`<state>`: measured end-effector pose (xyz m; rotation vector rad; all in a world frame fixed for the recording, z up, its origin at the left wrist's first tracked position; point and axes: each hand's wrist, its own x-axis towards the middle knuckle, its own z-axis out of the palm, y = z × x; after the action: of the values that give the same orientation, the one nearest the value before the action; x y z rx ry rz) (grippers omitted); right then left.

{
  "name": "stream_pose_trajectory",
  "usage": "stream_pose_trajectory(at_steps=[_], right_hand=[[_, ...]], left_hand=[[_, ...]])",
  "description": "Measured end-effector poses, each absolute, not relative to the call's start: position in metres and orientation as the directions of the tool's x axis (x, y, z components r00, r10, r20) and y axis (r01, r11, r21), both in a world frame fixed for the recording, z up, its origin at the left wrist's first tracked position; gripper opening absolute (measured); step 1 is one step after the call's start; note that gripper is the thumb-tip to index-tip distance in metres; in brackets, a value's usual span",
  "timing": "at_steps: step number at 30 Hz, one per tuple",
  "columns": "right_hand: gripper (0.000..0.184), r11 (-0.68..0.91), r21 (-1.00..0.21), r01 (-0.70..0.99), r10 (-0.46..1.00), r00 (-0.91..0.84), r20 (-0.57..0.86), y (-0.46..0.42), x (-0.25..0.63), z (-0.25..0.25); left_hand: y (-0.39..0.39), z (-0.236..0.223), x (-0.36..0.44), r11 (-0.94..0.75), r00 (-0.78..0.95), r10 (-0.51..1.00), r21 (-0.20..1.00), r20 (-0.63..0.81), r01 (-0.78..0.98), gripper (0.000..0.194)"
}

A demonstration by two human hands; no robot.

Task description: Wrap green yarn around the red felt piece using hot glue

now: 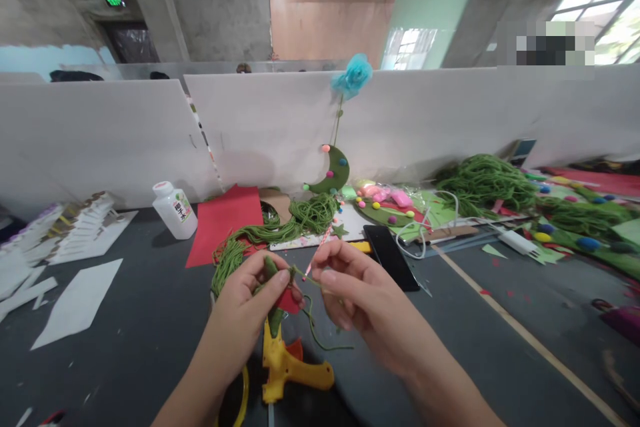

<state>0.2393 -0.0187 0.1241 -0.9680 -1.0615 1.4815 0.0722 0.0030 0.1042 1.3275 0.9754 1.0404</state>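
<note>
My left hand [250,290] is closed around a small green felt piece [275,321], pinched between thumb and fingers. A red patch [289,302] shows just below the thumb. From there a thin green yarn strand [313,279] runs across to my right hand [357,283], whose thumb and fingers pinch it. A loose yarn end [325,347] trails below the hands. Under the left hand lies a yellow glue gun [297,371] with an orange trigger. The fingers partly cover the felt, so its full shape is hidden.
Beyond the hands lie a yarn bundle [310,213], red sheet [227,220] and black phone [390,257]. A felt moon [336,173] with pompoms hangs by the white partition [260,120]. To the left stand a white bottle [175,212] and paper pieces [77,303]; more yarn [485,183] lies right.
</note>
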Motion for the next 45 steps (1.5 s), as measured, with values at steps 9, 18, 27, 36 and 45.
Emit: stream_pose_trajectory(at_steps=[9,18,27,36,45], right_hand=[[0.011,0.161,-0.937,0.311,0.984,-0.123,0.128,-0.02,0.245,0.126],[0.004,0.138,-0.977,0.161,0.989,-0.068,0.128,-0.021,0.233,0.123],[0.006,0.037,-0.993,-0.115,0.989,-0.14,0.053,-0.023,0.233,0.124],[0.016,-0.038,-0.969,-0.244,0.97,-0.24,0.023,-0.023,0.236,0.122],[0.01,0.012,-0.984,-0.177,0.957,-0.282,0.062,-0.023,0.234,0.118]], left_hand=[[-0.001,0.106,0.074,0.068,0.299,0.954,0.985,-0.018,-0.157,0.012],[-0.005,0.109,0.075,-0.045,0.224,0.973,0.999,0.05,-0.03,0.01],[-0.008,0.106,0.075,0.186,0.429,0.903,0.911,-0.011,-0.368,0.009],[-0.005,0.095,0.076,0.469,0.675,0.738,0.714,0.007,-0.521,0.01],[-0.003,0.089,0.079,0.617,0.768,0.64,0.582,0.021,-0.53,0.013]])
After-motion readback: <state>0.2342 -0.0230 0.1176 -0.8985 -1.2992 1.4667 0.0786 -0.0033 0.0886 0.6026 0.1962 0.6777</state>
